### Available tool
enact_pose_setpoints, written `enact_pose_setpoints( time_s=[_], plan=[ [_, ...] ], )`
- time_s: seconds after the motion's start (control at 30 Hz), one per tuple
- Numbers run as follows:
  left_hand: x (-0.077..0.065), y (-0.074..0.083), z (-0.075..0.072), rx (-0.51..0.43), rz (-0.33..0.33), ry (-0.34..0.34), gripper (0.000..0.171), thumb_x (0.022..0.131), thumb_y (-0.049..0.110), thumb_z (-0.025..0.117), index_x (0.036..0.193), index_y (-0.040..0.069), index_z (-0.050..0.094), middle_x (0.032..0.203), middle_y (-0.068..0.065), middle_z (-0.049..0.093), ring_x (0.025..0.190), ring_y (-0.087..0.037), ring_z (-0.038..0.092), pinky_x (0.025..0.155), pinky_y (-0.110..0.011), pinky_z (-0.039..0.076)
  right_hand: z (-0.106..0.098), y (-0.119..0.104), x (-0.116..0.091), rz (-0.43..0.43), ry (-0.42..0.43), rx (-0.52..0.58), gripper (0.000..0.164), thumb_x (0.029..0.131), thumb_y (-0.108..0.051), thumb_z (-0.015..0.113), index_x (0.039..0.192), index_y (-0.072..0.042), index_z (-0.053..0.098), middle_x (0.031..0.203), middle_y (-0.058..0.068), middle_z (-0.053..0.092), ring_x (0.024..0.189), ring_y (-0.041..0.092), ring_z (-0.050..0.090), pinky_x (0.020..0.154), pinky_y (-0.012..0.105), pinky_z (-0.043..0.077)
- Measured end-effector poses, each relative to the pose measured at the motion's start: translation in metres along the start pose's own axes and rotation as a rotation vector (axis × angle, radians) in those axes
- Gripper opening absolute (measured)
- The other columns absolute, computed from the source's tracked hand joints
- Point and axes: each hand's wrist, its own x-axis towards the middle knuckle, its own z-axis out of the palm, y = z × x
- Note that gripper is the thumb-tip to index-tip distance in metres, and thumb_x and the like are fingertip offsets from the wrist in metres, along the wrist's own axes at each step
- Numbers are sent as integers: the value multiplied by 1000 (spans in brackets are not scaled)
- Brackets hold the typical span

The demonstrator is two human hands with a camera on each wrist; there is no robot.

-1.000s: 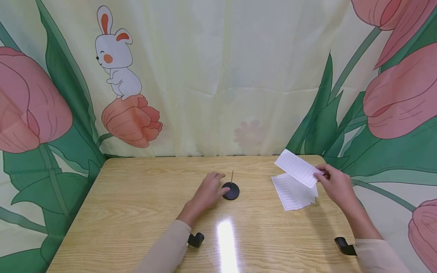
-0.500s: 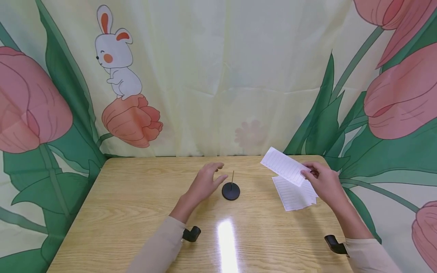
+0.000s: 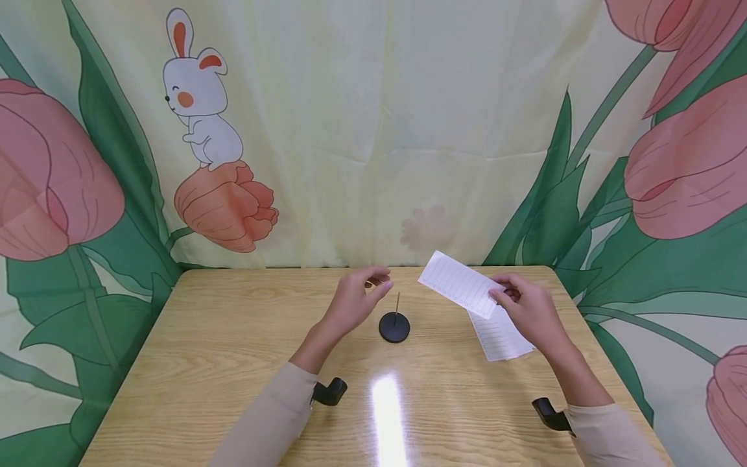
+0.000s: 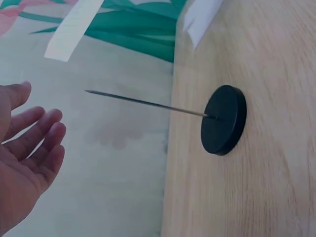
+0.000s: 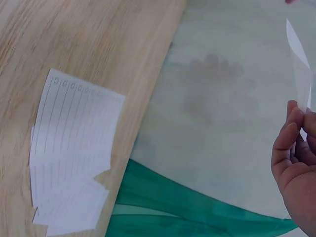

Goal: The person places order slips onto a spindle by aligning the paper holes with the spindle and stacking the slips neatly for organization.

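Toward the table's [image 3: 262, 318] far edge my right hand [image 3: 530, 312] pinches a paper [image 3: 457, 283]; hold it flat, relaxed left hand [image 3: 352, 302] clear of the spike [image 4: 148, 103]

From above the near side of the black spike stand [image 3: 394, 327], the head camera looks forward and down, widest and farthest off, over the table [image 3: 233, 363] and the curtain [image 3: 350, 130] behind the stand. The left wrist camera faces the stand closely, rolled so its spike [image 4: 145, 102] points left. The right wrist camera, rolled the opposite way, looks over lined sheets [image 5: 76, 126] right of the stand. Head and left wrist share the stand; all three share the curtain's faint flower [image 3: 428, 228] behind it.
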Motion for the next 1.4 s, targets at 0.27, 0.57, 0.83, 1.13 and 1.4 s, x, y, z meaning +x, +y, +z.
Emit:
enact_pose_setpoints(
  time_s=[0.27,0.57,0.83,1.13,1.4],
  plan=[
    [7,11,2,-77,-37,-20,24,102,19,68,121,5,73,103,-6,76,95,-19,70,87,-37,57,10,-13,3,-39,5,27,24,95,-2,72,119,3,70,99,18,74,78,21,63,65,14,50],
    [10,19,7,-180,-139,-28,15,100,18,69,110,8,77,95,-3,76,82,-13,68,68,-26,53,21,-23,4,-60,-9,66,23,96,-3,72,119,2,70,98,15,74,78,15,62,67,14,49],
    [12,19,7,-209,-188,20,9,99,11,70,101,4,76,91,-10,75,81,-16,70,71,-28,54,27,-29,7,-44,-25,92,23,97,-6,71,119,0,70,98,12,75,83,12,66,70,13,50],
    [15,13,10,-240,-227,9,11,99,8,69,102,1,76,98,-14,75,92,-33,75,77,-31,60,33,-25,10,-26,-61,100,24,97,-6,71,120,-1,70,100,13,75,87,21,69,72,14,52],
    [18,6,16,-220,-243,-17,12,100,7,68,101,1,77,96,-13,75,90,-32,74,75,-28,59,36,-17,13,-2,-92,100,24,98,-7,70,121,-1,69,101,14,75,86,23,69,71,17,53]
  ],
)
